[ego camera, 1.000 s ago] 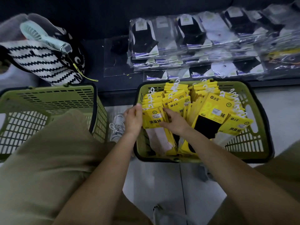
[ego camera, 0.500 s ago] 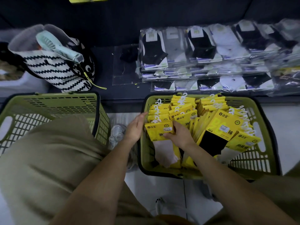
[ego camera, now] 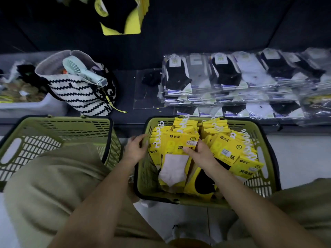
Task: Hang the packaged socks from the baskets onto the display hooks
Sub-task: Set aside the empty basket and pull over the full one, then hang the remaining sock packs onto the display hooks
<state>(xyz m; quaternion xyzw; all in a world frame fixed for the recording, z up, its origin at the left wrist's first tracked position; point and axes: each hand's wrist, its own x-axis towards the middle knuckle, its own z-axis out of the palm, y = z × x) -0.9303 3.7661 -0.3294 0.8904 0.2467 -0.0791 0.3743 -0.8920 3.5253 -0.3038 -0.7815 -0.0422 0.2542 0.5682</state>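
Observation:
A green basket (ego camera: 268,178) on the floor holds several yellow sock packs with white hooks. My right hand (ego camera: 200,154) pinches the front pack (ego camera: 176,149), a yellow card over a pale sock, at its right edge. My left hand (ego camera: 137,149) rests at the basket's left rim, fingers against the left side of the pack stack. More yellow packs (ego camera: 231,151) with black socks lean at the right of the basket. Yellow-and-black packs (ego camera: 121,17) hang on the dark display wall above.
A second green basket (ego camera: 59,133) stands at the left, partly behind my knee. A striped bag (ego camera: 80,93) with a handheld fan sits on the dark shelf. Stacks of clear-wrapped socks (ego camera: 232,81) cover the shelf at right. A white bin (ego camera: 26,104) is far left.
The view has tilted up, bringing the hanging packs on the wall into sight. My right hand has drawn the front pale-sock pack upward out of the stack; my left hand stayed by the rim.

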